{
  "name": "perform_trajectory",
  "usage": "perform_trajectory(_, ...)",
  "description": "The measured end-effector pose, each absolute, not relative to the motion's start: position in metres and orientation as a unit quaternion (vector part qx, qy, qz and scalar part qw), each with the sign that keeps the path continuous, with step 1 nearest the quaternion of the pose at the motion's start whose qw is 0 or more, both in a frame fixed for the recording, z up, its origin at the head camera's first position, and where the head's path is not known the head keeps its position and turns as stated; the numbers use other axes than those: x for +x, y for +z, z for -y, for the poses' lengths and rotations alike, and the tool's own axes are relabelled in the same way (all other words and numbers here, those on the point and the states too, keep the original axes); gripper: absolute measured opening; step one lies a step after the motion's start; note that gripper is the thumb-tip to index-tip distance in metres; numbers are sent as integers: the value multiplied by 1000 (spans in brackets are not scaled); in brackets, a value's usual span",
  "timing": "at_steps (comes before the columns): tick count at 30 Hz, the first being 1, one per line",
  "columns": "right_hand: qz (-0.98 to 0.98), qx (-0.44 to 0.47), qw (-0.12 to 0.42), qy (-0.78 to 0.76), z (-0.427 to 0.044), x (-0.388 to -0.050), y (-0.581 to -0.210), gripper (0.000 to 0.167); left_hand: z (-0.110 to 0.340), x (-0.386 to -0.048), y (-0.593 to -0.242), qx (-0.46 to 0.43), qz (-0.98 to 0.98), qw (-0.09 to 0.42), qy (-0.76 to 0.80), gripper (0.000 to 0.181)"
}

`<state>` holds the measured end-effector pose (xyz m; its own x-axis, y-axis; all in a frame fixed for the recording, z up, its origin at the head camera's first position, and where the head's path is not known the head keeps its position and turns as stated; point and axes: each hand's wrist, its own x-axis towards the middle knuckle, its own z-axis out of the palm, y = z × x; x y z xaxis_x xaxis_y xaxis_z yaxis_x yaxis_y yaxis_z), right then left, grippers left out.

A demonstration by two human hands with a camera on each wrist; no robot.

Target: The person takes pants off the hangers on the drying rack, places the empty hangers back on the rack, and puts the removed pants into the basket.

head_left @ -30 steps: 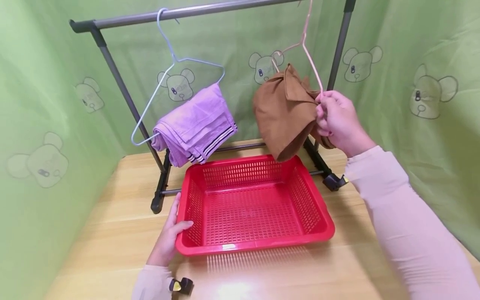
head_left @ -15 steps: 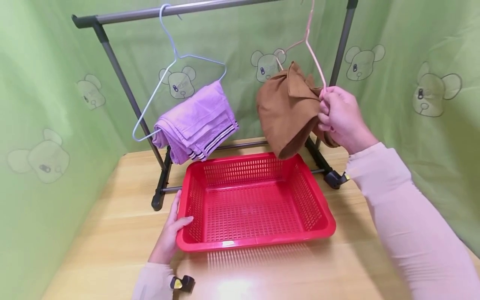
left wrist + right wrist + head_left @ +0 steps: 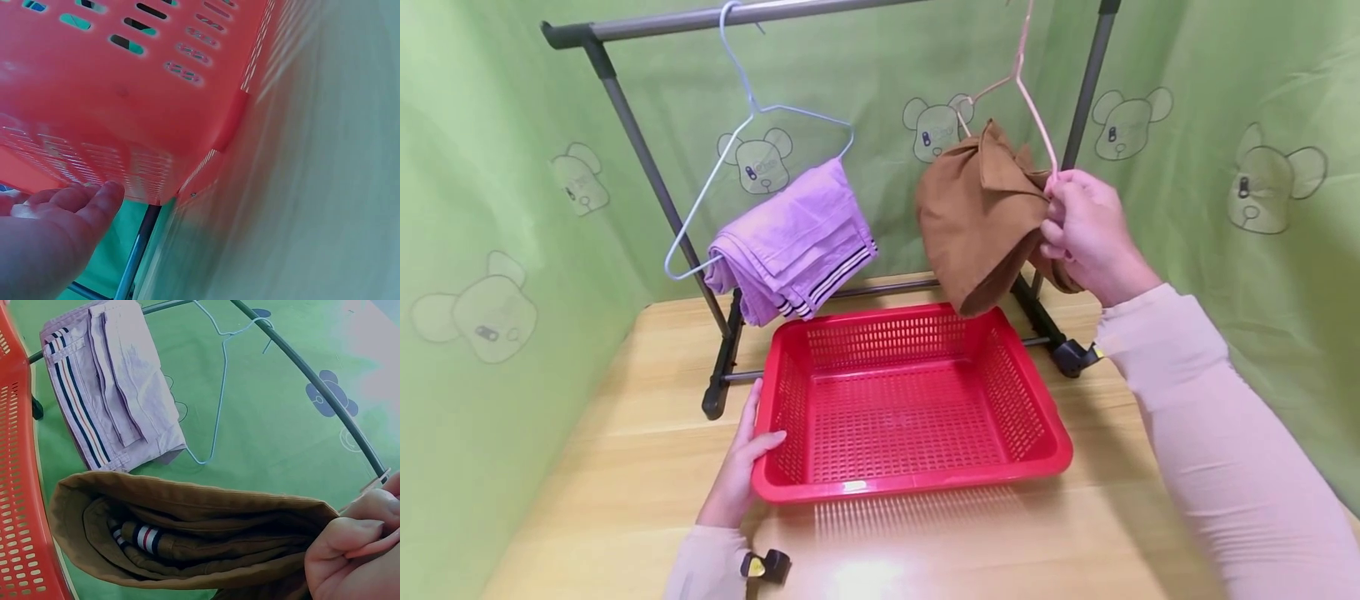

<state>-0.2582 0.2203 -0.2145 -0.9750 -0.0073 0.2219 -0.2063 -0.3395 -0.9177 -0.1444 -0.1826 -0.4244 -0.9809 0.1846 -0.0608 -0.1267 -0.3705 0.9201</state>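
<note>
In the head view my right hand [image 3: 1093, 229] pinches the lower right corner of a pink hanger [image 3: 1037, 121], beside the folded brown garment [image 3: 973, 217] draped over it. The right wrist view shows the fingers next to the brown folds [image 3: 200, 487], with a striped band inside. My left hand [image 3: 737, 471] holds the left rim of a red perforated basket [image 3: 910, 483], thumb over the rim and fingers along the outer wall. A folded lilac garment [image 3: 793, 237] hangs on a blue hanger [image 3: 707, 187] at the left.
A dark metal rack [image 3: 658, 179] stands behind the basket, its bar [image 3: 662, 25] across the top and its feet on the wooden table [image 3: 617, 475]. Green cloth [image 3: 460, 192] with bear drawings surrounds the table. The basket holds nothing.
The pink hanger, brown garment and right hand have shifted slightly right and upward in the view. The left hand keeps its hold on the basket.
</note>
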Motion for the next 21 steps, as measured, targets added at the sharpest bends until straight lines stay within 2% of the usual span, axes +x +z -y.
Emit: perform_trajectory(21, 565, 100, 61, 817, -219, -258, -209, 14, 182, -148, -429, 42, -542, 92, 835, 83)
